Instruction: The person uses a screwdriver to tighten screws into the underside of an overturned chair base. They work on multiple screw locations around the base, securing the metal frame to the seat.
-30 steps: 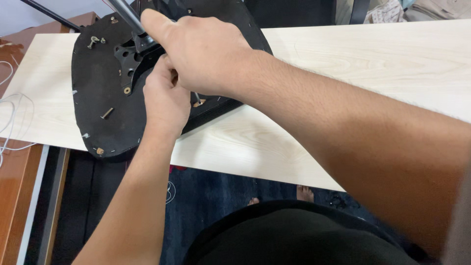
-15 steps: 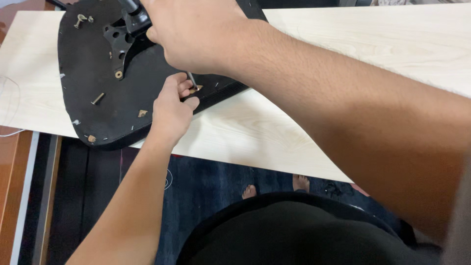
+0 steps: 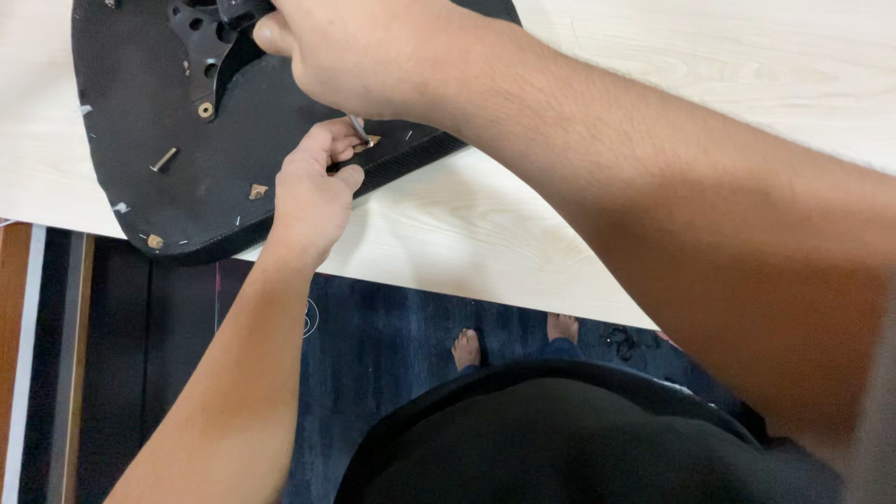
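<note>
— Two hands working: where is each grip?
— Left hand [image 3: 313, 191] is pinching a small screw [image 3: 371, 142] at the black seat base's [image 3: 149, 112] four-o'clock edge on the bench [image 3: 485, 243]; right hand [image 3: 373, 51] is closing on a thin driver [image 3: 357, 128]. Keeping it upright seems wise.

A home room is suggested: bare feet [image 3: 467, 347] are seen on a dark blue rug [image 3: 373, 327], beside a pale wood counter [image 3: 485, 243] and brown wooden furniture [image 3: 14, 317].
</note>
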